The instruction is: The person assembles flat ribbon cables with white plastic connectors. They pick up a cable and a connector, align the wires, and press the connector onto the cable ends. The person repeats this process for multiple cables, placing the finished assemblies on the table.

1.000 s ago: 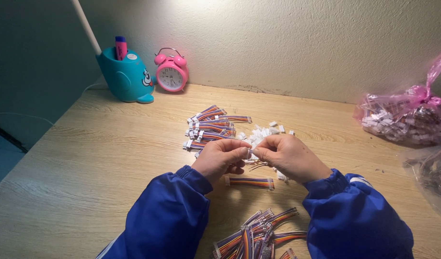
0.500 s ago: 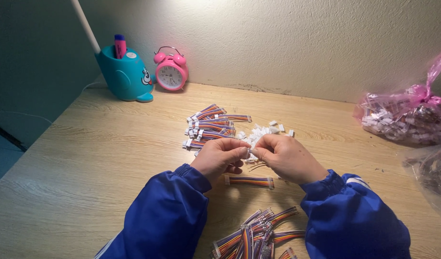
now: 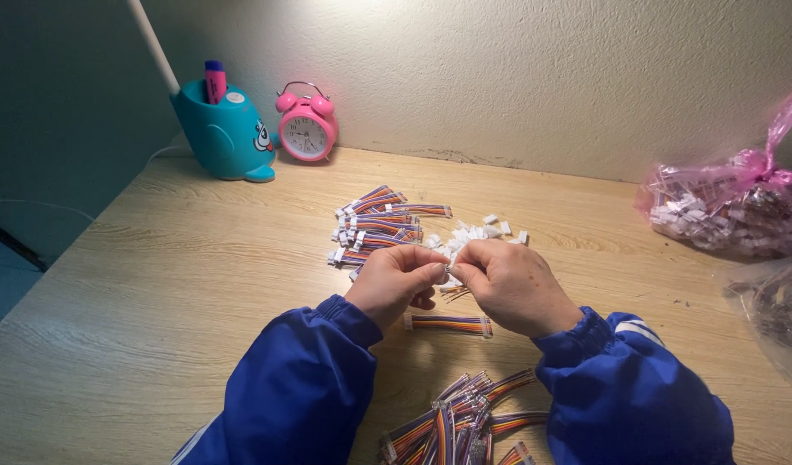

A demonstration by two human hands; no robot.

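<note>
1. Rainbow-coloured wire lead [image 3: 452, 293]: pinched between your left hand [image 3: 399, 284] and your right hand [image 3: 508, 286], both closed on it at the fingertips, just above the wooden desk [image 3: 198, 284]. The end you are working on is hidden by your fingers, so keep it turned toward the lamp light.
2. Small white plugs [image 3: 478, 232]: loose heap just beyond your hands. Pick one at a time, and line it up square with the wire ends before you press.
3. Finished-looking lead [image 3: 448, 324]: lies flat between your wrists, apart from both hands.
4. Stack of leads [image 3: 374, 226]: far side, left of the plugs. Lay new ones in the same direction so nothing tangles.
5. Loose leads [image 3: 456, 422]: near edge, between your blue sleeves [image 3: 301, 396]. Keep your cuffs off them.
6. Pink bag [image 3: 723, 207] of white parts: far right, tied shut.
7. Teal pen holder [image 3: 224, 133] and pink alarm clock [image 3: 306, 129]: by the wall, well apart from the work.
</note>
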